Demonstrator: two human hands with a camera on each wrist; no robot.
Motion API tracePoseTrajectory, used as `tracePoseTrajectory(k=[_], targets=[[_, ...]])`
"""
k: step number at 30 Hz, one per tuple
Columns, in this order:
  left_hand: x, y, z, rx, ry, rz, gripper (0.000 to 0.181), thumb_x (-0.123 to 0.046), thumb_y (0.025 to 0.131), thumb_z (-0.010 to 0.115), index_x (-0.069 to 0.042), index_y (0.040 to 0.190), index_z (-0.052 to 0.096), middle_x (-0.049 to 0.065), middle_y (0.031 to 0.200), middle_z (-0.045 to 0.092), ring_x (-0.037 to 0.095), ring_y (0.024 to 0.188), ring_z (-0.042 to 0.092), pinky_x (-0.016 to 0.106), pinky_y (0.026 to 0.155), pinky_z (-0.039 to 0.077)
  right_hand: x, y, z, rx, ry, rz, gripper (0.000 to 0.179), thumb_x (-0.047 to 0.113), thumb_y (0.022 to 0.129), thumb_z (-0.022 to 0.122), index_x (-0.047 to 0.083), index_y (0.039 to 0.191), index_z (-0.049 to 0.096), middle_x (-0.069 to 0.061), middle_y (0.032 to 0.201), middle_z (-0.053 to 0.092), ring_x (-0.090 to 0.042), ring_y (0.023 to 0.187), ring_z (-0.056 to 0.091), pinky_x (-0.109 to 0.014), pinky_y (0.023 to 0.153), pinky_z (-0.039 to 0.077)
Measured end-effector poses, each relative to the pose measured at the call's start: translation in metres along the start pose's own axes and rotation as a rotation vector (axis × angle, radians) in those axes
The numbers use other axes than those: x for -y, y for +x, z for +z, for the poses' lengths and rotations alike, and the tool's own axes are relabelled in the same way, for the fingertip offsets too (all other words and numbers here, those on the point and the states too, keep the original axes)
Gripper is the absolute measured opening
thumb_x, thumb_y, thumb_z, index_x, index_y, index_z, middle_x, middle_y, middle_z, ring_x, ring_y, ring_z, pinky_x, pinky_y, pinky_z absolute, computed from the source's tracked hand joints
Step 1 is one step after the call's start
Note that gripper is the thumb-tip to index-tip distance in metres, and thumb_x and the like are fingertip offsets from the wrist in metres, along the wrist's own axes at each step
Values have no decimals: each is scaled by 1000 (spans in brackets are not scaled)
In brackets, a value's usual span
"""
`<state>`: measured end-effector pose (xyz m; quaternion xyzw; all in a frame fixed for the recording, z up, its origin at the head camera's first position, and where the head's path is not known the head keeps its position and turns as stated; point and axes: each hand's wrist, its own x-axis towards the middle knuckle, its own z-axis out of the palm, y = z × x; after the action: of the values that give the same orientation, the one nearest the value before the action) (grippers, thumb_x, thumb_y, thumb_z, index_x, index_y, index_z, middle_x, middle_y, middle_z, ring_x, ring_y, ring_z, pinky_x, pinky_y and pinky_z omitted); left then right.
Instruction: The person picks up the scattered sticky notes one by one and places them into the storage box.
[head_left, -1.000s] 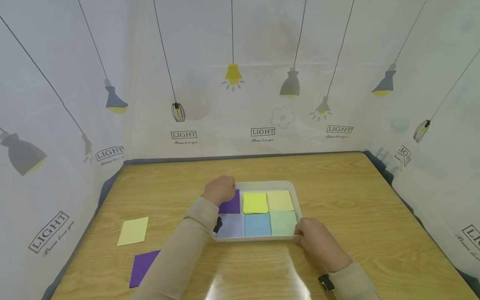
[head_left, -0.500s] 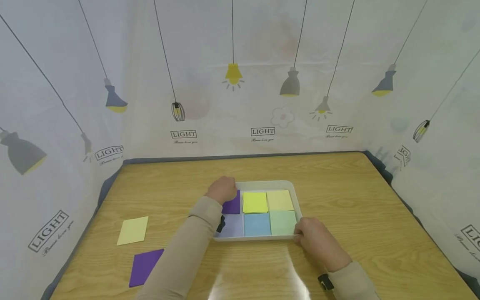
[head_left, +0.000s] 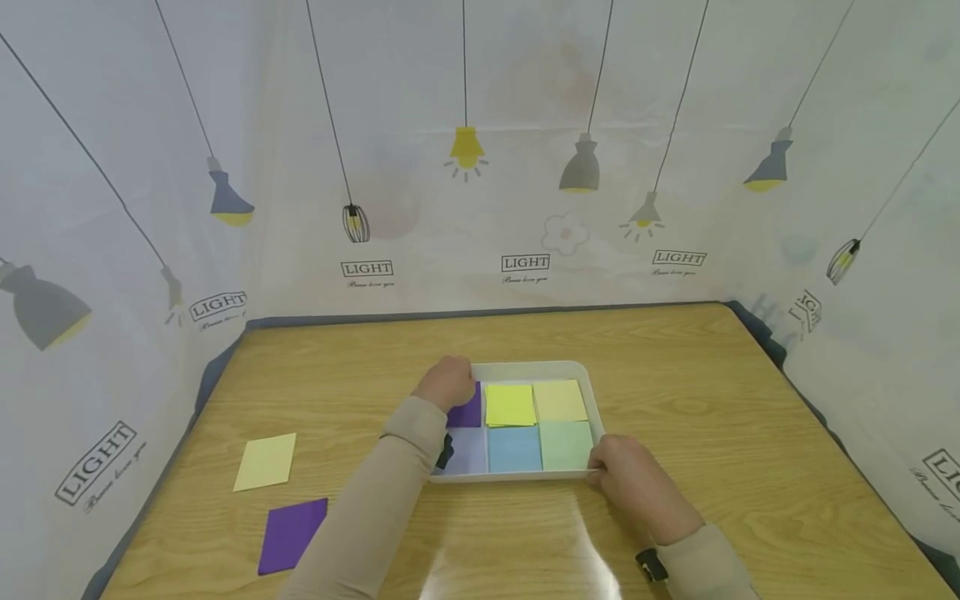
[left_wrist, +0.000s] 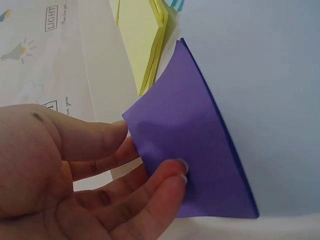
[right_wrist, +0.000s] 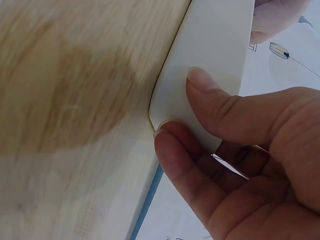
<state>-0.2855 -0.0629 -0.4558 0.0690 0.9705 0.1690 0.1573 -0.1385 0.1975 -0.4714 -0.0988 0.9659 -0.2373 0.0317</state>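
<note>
A shallow white tray (head_left: 528, 372) bears square sticky-note pads in two rows. My left hand (head_left: 445, 383) is at its far left corner, on the purple pad (head_left: 465, 407). In the left wrist view the thumb and fingers pinch the edge of that purple pad (left_wrist: 182, 120), which bends slightly. My right hand (head_left: 633, 483) grips the tray's near right corner, with the thumb against the white wall (right_wrist: 212, 50) in the right wrist view. Yellow (head_left: 511, 405), pale yellow (head_left: 560, 401), lavender (head_left: 471, 452), blue (head_left: 514, 449) and green (head_left: 567, 446) pads lie flat inside.
On the wooden table (head_left: 750, 467) to the left lie a loose pale yellow note (head_left: 266, 462) and a loose purple note (head_left: 288, 535), partly by the left sleeve (head_left: 367, 517). A lamp-printed cloth (head_left: 420, 100) hangs around the table's back and sides.
My left hand has shifted slightly to the right along with the purple pad's visible edge, and the sleeve uncovers more of the loose purple note. The right hand and tray stay put.
</note>
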Motion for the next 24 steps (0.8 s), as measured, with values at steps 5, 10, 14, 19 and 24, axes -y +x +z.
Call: tracePoseTrajectory(k=[5, 10, 14, 19, 24], targets=[[2, 0, 2, 25, 37, -1, 27, -18, 102, 52, -5, 120, 69, 11, 114, 70, 22, 94, 61, 40, 90, 54, 1, -1, -1, -10, 2, -17, 17, 1, 78, 80, 11, 68, 72, 3, 71, 64, -8, 68, 57, -29, 63, 53], [2, -4, 1, 38, 43, 0, 31, -18, 102, 51, -6, 127, 66, 12, 124, 69, 25, 104, 62, 43, 97, 53, 2, -1, -1, -14, 1, -31, 17, 1, 78, 80, 11, 67, 71, 3, 71, 64, -8, 67, 56, -28, 62, 52], [2, -6, -1, 50, 28, -6, 32, -18, 103, 50, -6, 129, 65, 13, 127, 67, 27, 111, 62, 45, 100, 52, 2, -1, -1, -19, -5, -37, 18, 1, 78, 81, 11, 67, 71, 3, 70, 64, -7, 67, 55, -27, 62, 52], [4, -7, -1, 55, 18, 17, 33, -22, 104, 51, -8, 131, 63, 11, 135, 64, 28, 123, 59, 47, 107, 48, 2, -1, 0, -21, -7, -31, 18, 1, 78, 81, 11, 67, 71, 3, 70, 64, -8, 67, 56, -28, 63, 52], [5, -9, -2, 48, 20, 63, 32, -24, 104, 53, -10, 130, 64, 11, 137, 63, 28, 125, 58, 47, 108, 47, 0, 0, 0, -18, -13, -24, 17, 2, 78, 81, 11, 69, 71, 2, 72, 64, -9, 68, 57, -29, 63, 53]])
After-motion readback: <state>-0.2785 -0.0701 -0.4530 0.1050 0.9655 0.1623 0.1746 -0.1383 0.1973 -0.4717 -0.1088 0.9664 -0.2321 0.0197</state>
